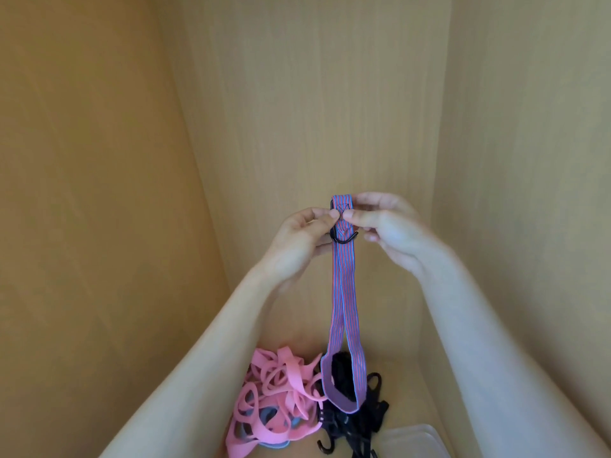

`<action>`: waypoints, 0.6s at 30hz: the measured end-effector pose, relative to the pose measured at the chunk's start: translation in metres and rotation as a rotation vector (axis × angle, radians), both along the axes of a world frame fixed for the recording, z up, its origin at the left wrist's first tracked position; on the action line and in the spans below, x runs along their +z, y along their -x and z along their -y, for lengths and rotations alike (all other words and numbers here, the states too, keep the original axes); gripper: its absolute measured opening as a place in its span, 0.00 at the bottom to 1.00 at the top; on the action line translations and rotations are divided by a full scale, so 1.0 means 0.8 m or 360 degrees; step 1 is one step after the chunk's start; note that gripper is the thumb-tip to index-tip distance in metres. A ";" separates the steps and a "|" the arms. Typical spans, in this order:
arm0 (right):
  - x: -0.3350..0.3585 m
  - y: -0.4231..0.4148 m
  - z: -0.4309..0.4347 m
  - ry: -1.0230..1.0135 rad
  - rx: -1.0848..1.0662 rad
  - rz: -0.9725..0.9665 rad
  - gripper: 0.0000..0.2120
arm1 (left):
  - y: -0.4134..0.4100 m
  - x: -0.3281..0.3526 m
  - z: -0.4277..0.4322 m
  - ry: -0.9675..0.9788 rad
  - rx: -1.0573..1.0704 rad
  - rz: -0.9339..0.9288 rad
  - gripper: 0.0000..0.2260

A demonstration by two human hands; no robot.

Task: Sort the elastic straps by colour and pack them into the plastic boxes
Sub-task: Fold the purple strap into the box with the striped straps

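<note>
A red-and-blue striped elastic strap [344, 292] hangs folded in a long loop in front of me, its black hooks together at the top. My left hand [302, 239] and my right hand [390, 229] both pinch the strap's top end, thumbs meeting on it. Below, on the wooden surface, lies a tangle of pink straps [274, 395] with a bit of blue strap under it, and beside it a heap of black straps [357, 418] with black hooks. A clear plastic box [410, 441] shows at the bottom right, partly out of frame.
Wooden panels [99, 160] close in the space on the left, back and right, like the inside of a cabinet. My forearms reach in from the bottom corners and hide part of the surface.
</note>
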State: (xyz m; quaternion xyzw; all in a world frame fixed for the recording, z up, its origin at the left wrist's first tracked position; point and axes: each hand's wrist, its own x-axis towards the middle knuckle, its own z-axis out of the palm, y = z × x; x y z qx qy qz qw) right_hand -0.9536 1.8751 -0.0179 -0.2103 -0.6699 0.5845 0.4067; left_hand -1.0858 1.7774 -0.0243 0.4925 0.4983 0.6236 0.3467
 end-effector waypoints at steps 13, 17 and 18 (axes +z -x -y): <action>-0.005 0.010 -0.002 0.0318 0.0025 -0.0309 0.07 | -0.021 -0.033 0.004 0.0085 -0.0134 -0.0135 0.07; -0.009 0.009 0.005 0.0081 -0.0138 -0.0242 0.07 | -0.020 -0.036 0.000 0.0113 -0.0054 -0.0119 0.09; -0.011 0.011 0.009 -0.0044 -0.0235 -0.0212 0.08 | -0.020 -0.037 -0.001 0.0116 -0.0032 -0.0096 0.09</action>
